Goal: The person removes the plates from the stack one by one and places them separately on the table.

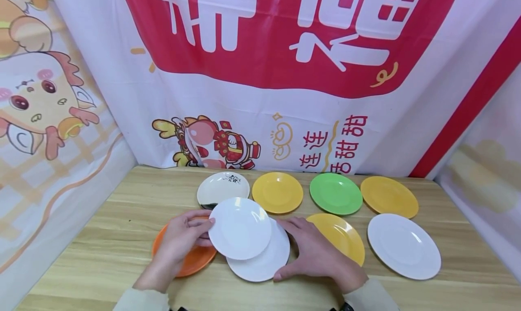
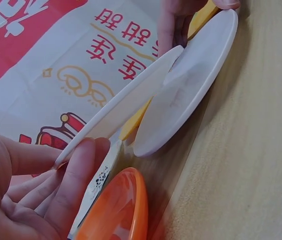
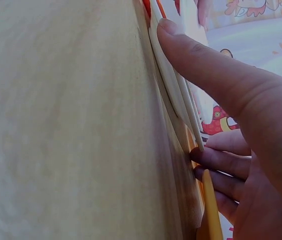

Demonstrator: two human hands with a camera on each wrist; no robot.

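My left hand (image 1: 183, 238) pinches the left rim of a small white plate (image 1: 240, 229), thumb on top and fingers beneath. That plate is raised and tilted, as the left wrist view shows, and overlaps a larger white plate (image 1: 260, 268) low over the table. Around the right side of the larger plate, my right hand (image 1: 311, 247) holds the rim between a spread thumb and fingers. In the right wrist view its thumb (image 3: 195, 52) lies along the rim. Under my left hand sits an orange plate (image 1: 197, 261), partly covered.
Along the back stand a white patterned plate (image 1: 221, 186), a yellow plate (image 1: 277, 192), a green plate (image 1: 335, 193) and another yellow plate (image 1: 388, 195). A third yellow plate (image 1: 346, 238) lies beside my right hand, with a white plate (image 1: 403, 245) farther right. Printed cloth (image 1: 260, 80) hangs behind.
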